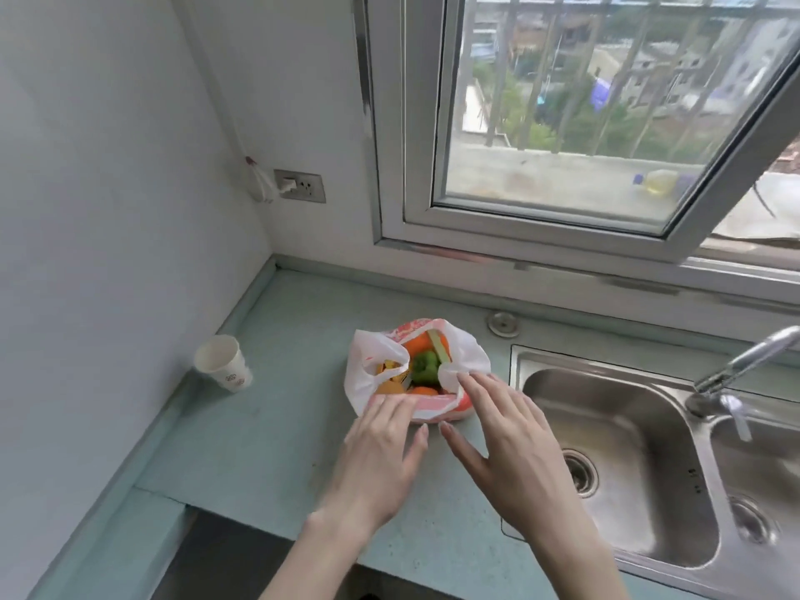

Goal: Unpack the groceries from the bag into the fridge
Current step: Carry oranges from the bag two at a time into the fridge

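Where bag (368, 374) sits, paper cup (224, 362) leftward, sink (606, 426) right

Two bare forearms, no sleeves visible. Left hand (381, 461) and right hand (506, 448): no rings, watch, gloves; short plain nails.

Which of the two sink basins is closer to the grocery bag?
The left basin, right beside the bag. The other basin lies past it, at the picture's right edge.
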Motion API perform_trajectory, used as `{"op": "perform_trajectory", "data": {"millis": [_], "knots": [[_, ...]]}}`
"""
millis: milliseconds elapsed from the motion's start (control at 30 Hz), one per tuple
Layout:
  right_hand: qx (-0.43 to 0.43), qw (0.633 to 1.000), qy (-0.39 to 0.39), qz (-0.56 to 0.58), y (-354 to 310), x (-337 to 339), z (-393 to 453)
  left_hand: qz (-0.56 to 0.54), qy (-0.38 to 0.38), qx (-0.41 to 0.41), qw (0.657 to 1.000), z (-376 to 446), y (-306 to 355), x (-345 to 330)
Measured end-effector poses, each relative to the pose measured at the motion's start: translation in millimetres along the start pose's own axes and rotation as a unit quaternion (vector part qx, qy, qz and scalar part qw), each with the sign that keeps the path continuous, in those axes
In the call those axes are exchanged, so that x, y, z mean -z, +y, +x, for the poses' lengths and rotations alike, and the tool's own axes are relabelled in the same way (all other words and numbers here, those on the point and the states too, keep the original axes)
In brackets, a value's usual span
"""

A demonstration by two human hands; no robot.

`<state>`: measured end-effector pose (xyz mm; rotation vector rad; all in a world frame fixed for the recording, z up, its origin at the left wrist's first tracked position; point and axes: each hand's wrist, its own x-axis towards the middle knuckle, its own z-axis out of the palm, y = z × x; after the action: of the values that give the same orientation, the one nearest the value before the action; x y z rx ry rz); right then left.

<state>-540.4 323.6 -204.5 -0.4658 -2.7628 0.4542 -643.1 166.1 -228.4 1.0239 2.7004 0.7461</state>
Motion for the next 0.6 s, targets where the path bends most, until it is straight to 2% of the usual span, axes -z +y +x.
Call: {"op": "perform_trajectory", "data": {"millis": [333, 600], "knots": [[-0.051, 0.995, -0.082, 0.023, -1, -66, 74, -0.037, -0.056, -0.055, 0.996, 98, -65, -33], [-0.051, 0.991, -0.125, 0.021, 5, -114, 115, -0.007, -0.023, -0.038, 0.999, 132, -99, -42]]}}
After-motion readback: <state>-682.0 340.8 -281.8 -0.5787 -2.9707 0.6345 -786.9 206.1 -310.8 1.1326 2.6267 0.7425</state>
